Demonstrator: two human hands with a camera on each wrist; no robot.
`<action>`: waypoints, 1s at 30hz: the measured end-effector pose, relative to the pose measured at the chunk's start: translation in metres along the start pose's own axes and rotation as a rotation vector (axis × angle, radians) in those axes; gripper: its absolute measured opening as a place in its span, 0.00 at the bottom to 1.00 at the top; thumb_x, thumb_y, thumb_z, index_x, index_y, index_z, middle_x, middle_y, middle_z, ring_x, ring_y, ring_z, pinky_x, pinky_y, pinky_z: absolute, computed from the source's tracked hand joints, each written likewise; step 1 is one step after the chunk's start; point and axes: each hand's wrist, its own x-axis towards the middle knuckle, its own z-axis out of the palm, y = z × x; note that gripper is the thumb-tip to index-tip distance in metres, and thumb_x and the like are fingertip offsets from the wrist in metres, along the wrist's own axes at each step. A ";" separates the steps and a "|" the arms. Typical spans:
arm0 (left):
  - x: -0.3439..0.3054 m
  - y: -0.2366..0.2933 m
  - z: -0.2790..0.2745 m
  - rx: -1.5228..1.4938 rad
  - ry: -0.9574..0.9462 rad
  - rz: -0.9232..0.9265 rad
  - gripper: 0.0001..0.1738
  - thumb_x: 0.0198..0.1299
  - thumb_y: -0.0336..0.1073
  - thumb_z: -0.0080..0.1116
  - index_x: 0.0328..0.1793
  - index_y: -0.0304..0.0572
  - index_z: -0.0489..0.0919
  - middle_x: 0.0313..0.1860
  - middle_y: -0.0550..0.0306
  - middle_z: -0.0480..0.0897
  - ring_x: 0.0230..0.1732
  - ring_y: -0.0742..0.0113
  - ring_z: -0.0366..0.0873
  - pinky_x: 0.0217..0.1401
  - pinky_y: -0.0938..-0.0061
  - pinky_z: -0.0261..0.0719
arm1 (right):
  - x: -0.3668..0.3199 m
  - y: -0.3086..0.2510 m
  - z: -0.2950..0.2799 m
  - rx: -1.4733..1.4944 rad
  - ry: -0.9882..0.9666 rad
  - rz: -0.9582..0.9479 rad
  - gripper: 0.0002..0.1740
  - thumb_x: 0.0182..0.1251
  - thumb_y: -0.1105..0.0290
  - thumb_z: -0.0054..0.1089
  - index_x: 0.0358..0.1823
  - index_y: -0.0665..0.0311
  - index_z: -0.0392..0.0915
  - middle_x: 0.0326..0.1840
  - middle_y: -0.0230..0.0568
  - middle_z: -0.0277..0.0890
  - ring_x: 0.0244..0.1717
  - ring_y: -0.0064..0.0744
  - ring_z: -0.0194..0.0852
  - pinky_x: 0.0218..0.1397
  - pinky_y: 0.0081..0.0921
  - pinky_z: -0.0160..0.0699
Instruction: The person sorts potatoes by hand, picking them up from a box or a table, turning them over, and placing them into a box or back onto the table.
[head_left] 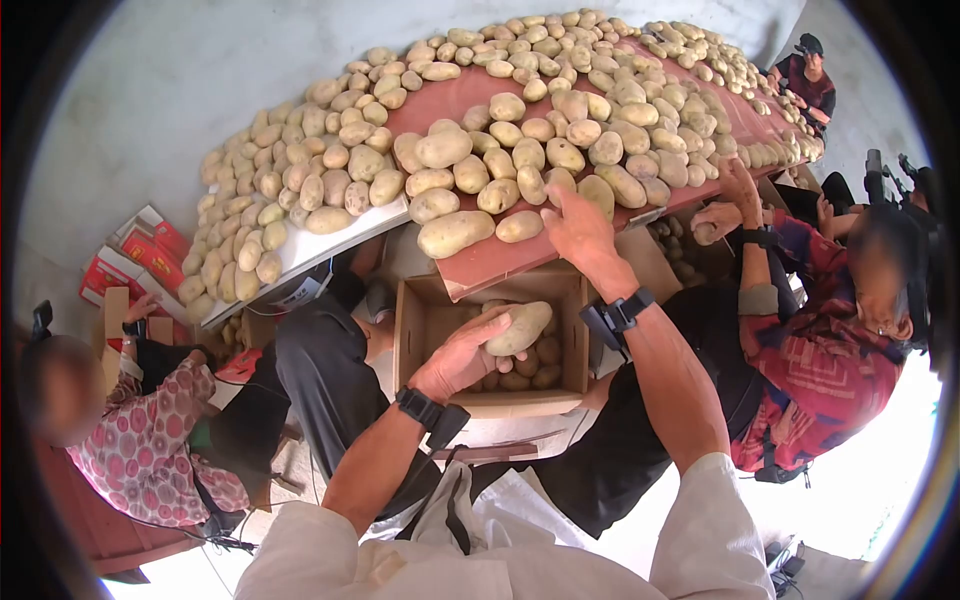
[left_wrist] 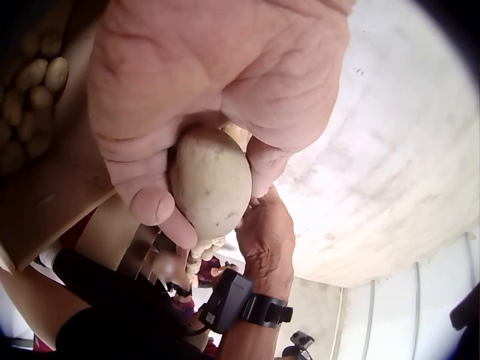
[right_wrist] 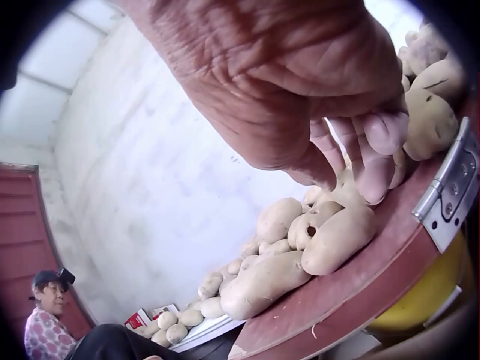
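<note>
Picking seems underway: the left hand [head_left: 465, 352] grips a potato [head_left: 523, 328] over the box [head_left: 490, 405], while the right hand [head_left: 588, 237], fingers loosely parted, should probably grasp another off the table [head_left: 475, 268].

Over a hundred potatoes [head_left: 458, 235], several cartons [head_left: 490, 405]

A pale wall [head_left: 180, 120] was noted at the rear, with red-and-white cartons [head_left: 158, 250] piled near it. A person in a circle-patterned shirt [head_left: 150, 440] was observed at left, another in a red patterned shirt [head_left: 825, 360] at right; a black-capped person [head_left: 808, 85] was recorded farther off.
</note>
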 end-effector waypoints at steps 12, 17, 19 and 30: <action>0.010 -0.004 0.002 -0.009 0.018 -0.005 0.35 0.76 0.52 0.58 0.81 0.41 0.66 0.60 0.54 0.80 0.46 0.64 0.81 0.40 0.73 0.77 | 0.027 0.003 0.008 -0.047 0.172 -0.203 0.20 0.69 0.65 0.65 0.59 0.60 0.72 0.41 0.52 0.82 0.47 0.62 0.82 0.48 0.55 0.79; 0.013 -0.005 0.004 0.013 0.001 -0.017 0.36 0.75 0.52 0.58 0.81 0.40 0.65 0.61 0.54 0.79 0.47 0.64 0.81 0.40 0.73 0.78 | -0.002 0.010 -0.001 -0.119 0.064 -0.055 0.23 0.68 0.65 0.66 0.61 0.61 0.71 0.51 0.58 0.83 0.54 0.65 0.80 0.54 0.54 0.78; 0.013 -0.005 0.005 0.027 -0.010 -0.014 0.36 0.75 0.52 0.57 0.81 0.40 0.65 0.61 0.54 0.79 0.47 0.64 0.81 0.41 0.73 0.78 | -0.006 0.019 0.004 -0.102 0.109 -0.110 0.22 0.68 0.65 0.66 0.61 0.61 0.71 0.50 0.56 0.82 0.51 0.64 0.81 0.52 0.56 0.78; 0.011 0.004 0.002 -0.065 -0.013 0.114 0.37 0.77 0.48 0.58 0.85 0.44 0.60 0.65 0.56 0.77 0.50 0.64 0.81 0.42 0.74 0.77 | -0.002 0.022 0.026 -0.151 0.248 -0.126 0.21 0.70 0.65 0.66 0.62 0.57 0.72 0.46 0.51 0.82 0.47 0.64 0.82 0.46 0.57 0.79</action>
